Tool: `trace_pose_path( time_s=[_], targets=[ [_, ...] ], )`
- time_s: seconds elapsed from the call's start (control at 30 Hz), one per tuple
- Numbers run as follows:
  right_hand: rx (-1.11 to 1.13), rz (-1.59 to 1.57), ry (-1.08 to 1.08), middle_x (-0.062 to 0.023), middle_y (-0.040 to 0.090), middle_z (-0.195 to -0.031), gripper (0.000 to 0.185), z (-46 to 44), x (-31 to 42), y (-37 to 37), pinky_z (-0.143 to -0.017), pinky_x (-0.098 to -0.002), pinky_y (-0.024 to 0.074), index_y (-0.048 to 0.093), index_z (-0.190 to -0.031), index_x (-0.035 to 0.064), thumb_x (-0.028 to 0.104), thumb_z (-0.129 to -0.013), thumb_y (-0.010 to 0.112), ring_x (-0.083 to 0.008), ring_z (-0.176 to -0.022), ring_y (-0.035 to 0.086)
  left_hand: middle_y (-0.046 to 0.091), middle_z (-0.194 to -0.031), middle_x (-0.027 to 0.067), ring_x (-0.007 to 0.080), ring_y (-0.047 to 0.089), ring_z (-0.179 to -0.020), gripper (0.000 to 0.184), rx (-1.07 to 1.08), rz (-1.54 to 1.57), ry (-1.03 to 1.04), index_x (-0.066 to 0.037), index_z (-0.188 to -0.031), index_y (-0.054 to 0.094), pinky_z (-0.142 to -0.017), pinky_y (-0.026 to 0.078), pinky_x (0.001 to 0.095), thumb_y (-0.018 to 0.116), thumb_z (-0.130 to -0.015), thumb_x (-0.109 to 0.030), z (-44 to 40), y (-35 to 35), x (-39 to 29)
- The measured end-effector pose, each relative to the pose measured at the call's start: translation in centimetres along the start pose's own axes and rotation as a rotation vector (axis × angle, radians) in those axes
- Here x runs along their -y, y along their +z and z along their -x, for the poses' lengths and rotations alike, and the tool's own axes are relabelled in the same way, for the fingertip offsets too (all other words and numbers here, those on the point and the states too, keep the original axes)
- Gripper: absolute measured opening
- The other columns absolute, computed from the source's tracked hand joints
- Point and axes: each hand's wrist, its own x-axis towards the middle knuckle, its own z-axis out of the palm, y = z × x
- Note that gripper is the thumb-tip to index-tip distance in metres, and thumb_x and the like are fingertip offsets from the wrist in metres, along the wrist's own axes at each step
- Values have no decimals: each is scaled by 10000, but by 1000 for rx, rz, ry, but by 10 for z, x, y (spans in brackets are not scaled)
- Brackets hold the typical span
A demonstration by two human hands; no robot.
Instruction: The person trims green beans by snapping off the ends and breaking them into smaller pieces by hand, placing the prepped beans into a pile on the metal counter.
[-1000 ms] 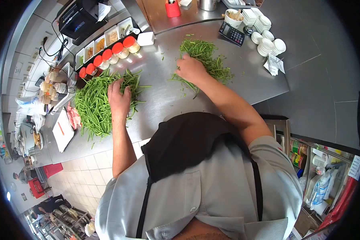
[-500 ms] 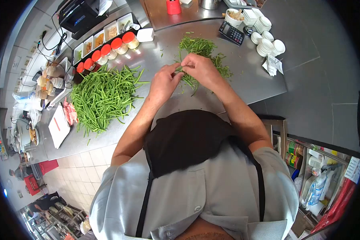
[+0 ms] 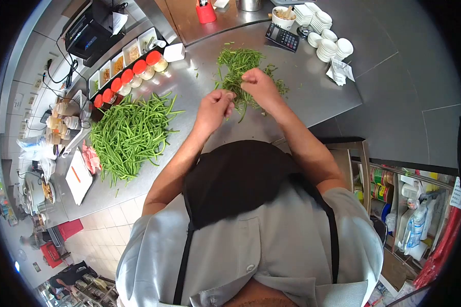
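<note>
My left hand (image 3: 215, 110) is closed over the steel counter, thumb against the fingers. Whatever it pinches is too small to make out. To its right and a little higher, my right hand (image 3: 263, 88) is closed with curled fingers, and I cannot see what is in them. The two hands are apart. Just beyond and beneath them lies a pile of short green bean pieces (image 3: 241, 59), with a few longer ones near my left fingers. A large heap of whole green beans (image 3: 130, 135) spreads on the counter to the left of my left hand.
Red-lidded jars (image 3: 141, 69) and seasoning trays (image 3: 119, 64) line the counter's back left. A calculator (image 3: 282, 37), stacked white dishes (image 3: 327, 50) and paper slips (image 3: 339, 71) sit at right. A white board (image 3: 79, 176) and pink cloth (image 3: 91, 158) lie far left. Shelves stand lower right.
My hands were together at a green bean and have now moved apart, the right one up and right, the left slightly down. The whole view has shifted a little.
</note>
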Motion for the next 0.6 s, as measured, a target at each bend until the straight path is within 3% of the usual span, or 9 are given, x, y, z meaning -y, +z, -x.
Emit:
trace_pose_path(
  time_s=[0.03, 0.1, 0.2, 0.6],
  targets=[
    [103, 131, 55, -126, 742, -969, 249, 5, 9, -11, -874, -358, 550, 726, -1047, 9, 242, -980, 671, -218, -955, 701, 726, -874, 57, 133, 686, -738, 215, -30, 139, -36, -26, -1109, 700, -649, 564, 310, 583, -1108, -207, 0, -4, 3],
    [251, 126, 90, -124, 754, -996, 253, 13, 3, -12, -877, -362, 552, 736, -1082, 9, 232, -988, 664, -222, -955, 706, 734, -892, 47, 119, 684, -735, 231, -86, 419, -110, -9, -1157, 666, -655, 568, 262, 548, -1127, -206, 3, -12, 8],
    [373, 150, 109, -123, 766, -1028, 263, 25, -1, -9, -879, -369, 554, 743, -1127, 13, 223, -1001, 649, -225, -958, 712, 736, -901, 60, 122, 685, -733, 242, -110, 478, -86, -10, -1201, 648, -674, 585, 257, 546, -1129, -217, 5, -19, 16],
    [419, 214, 121, -142, 760, -976, 256, 43, -5, 2, -818, -382, 555, 735, -1081, 2, 203, -959, 633, -233, -882, 705, 742, -975, 71, 124, 695, -796, 265, -5, 351, -85, -8, -1237, 649, -742, 591, 269, 508, -1143, -212, 25, -16, 23]
  ],
)
